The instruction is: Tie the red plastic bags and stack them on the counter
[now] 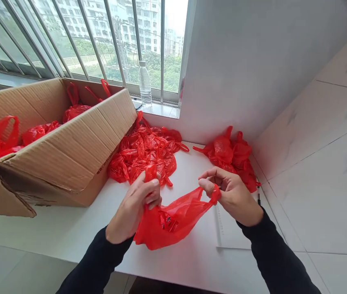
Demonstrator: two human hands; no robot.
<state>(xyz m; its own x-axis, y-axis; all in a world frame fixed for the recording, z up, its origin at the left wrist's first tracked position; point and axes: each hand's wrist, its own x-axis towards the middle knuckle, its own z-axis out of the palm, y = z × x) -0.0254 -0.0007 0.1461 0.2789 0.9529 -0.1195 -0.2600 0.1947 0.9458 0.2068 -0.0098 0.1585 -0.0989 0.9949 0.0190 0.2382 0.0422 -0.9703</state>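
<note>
A thin red plastic bag (173, 228) hangs stretched between my two hands above the white table. Through its film a small packet with dark and white print shows. My left hand (139, 204) is closed around one gathered handle, whose end sticks up above the fist. With my right hand (226, 192) I hold the other handle, a loop hooked at the thumb with the fingers curled. Just beyond my left hand lies a heap of red plastic bags (149, 147). Past my right hand, against the wall, sits another cluster of filled red bags (231, 153).
A large open cardboard box (78, 151) with red bags inside stands at the left. A clear water bottle (145, 83) is on the windowsill by the barred window. Under my right forearm a white paper (231, 228) lies on the table (173, 265), near the tiled wall.
</note>
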